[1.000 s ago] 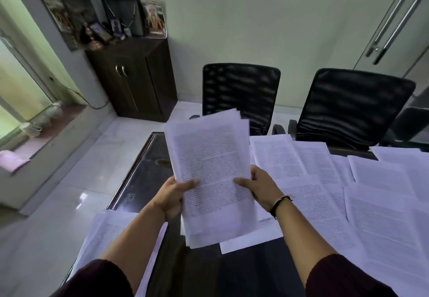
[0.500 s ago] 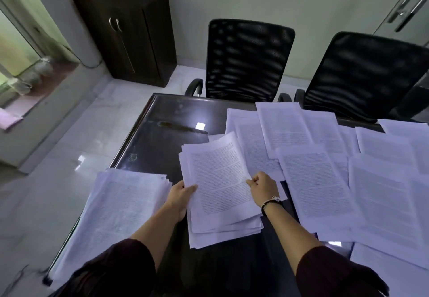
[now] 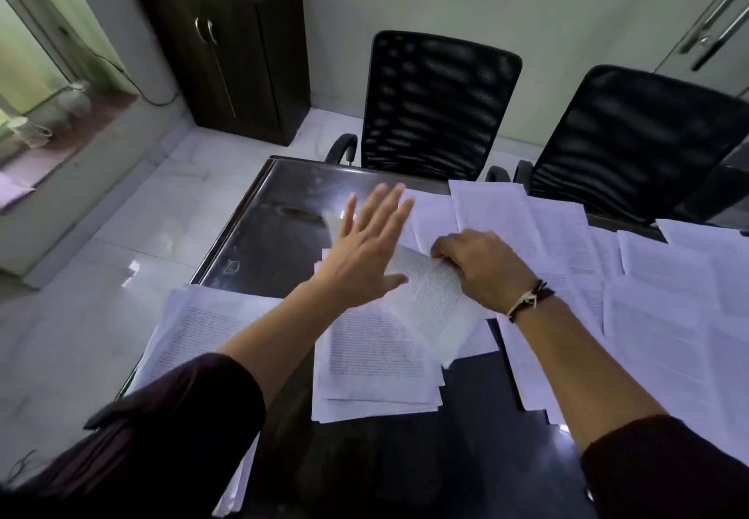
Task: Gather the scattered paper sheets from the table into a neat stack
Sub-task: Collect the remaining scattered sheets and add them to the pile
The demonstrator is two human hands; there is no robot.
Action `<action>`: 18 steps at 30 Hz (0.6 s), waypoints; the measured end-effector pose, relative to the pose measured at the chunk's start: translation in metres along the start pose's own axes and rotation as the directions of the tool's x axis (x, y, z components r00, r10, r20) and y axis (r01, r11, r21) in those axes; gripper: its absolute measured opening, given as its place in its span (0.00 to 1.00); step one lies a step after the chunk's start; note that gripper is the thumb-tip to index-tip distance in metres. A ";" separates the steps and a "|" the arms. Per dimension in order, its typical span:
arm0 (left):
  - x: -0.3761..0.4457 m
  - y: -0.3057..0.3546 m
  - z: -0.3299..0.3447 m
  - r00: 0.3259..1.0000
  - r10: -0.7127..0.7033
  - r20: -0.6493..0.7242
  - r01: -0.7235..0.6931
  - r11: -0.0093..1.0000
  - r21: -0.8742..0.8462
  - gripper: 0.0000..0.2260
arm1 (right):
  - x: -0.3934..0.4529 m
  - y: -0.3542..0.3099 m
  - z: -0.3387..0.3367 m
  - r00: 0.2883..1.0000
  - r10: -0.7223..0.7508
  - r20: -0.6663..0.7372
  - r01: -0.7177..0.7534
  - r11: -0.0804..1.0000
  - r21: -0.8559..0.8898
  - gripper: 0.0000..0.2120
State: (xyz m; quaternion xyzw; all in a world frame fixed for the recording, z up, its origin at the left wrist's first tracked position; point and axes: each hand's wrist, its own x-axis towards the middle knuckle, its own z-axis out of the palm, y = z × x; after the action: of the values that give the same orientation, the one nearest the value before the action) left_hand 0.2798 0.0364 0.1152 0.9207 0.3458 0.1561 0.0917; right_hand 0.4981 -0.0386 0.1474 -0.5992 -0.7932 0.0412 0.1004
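Pale green walls and a white tiled floor frame a dark, glossy rectangular table (image 3: 259, 234) that carries printed white paper sheets across most of its right side. Two black mesh-backed office chairs (image 3: 437, 105) stand at the far edge, and a dark brown wooden cabinet (image 3: 227, 52) sits in the corner to the left.

A loose stack of printed white sheets (image 3: 373, 360) lies in the middle of the table, its edges uneven. The left hand (image 3: 360, 259) hovers above the far part of this stack with fingers straight and spread wide, gripping nothing. The right hand (image 3: 482, 267), a dark cord bracelet (image 3: 529, 299) at its wrist, has its fingers curled onto the far edge of a single curling printed sheet (image 3: 433, 307), which lifts off the stack at an angle.

A second pile of printed paper (image 3: 198, 328) rests at the left edge of the table, partly under the left forearm. Scattered overlapping white sheets (image 3: 656, 316) cover the table to the right of the right arm, reaching to the far edge near the chairs. Both arms wear dark maroon sleeves (image 3: 178, 429) pushed up the forearm.
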 end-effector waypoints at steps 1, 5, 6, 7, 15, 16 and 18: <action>0.012 0.005 -0.012 0.997 0.020 0.069 -0.018 0.999 -0.036 0.44 | 0.006 -0.002 -0.013 0.996 -0.085 -0.038 0.084 0.996 -0.039 0.08; 0.033 0.010 -0.039 0.979 -0.165 0.119 0.202 0.858 -0.472 0.07 | 0.013 0.010 -0.049 0.897 0.007 -0.441 -0.009 1.000 -0.001 0.16; 0.033 0.005 -0.039 0.957 -0.269 0.111 0.280 0.750 -0.599 0.05 | 0.007 0.016 -0.054 0.815 0.166 -0.554 -0.100 0.984 0.148 0.21; 0.031 -0.002 -0.037 0.916 -0.381 0.125 0.350 0.607 -0.713 0.06 | -0.001 0.024 -0.054 0.733 0.388 -0.559 -0.193 0.907 0.375 0.28; -0.025 -0.037 0.037 0.554 -0.617 0.558 0.573 -0.203 -0.794 0.11 | -0.043 0.008 0.103 0.720 0.455 0.524 -0.538 -0.112 0.836 0.25; -0.033 -0.043 0.048 0.509 -0.651 0.563 0.622 -0.174 -0.764 0.10 | -0.044 0.007 0.117 0.685 0.490 0.539 -0.572 -0.095 0.814 0.21; -0.050 -0.057 0.069 0.431 -0.726 0.536 0.745 -0.049 -0.665 0.09 | -0.043 0.009 0.139 0.634 0.570 0.523 -0.652 0.031 0.757 0.14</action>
State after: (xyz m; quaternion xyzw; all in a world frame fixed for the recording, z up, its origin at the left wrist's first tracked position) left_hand 0.2339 0.0417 0.0239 0.4070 0.6522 0.2191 0.6009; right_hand 0.4887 -0.0696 0.0055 -0.7108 -0.2944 0.5314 0.3545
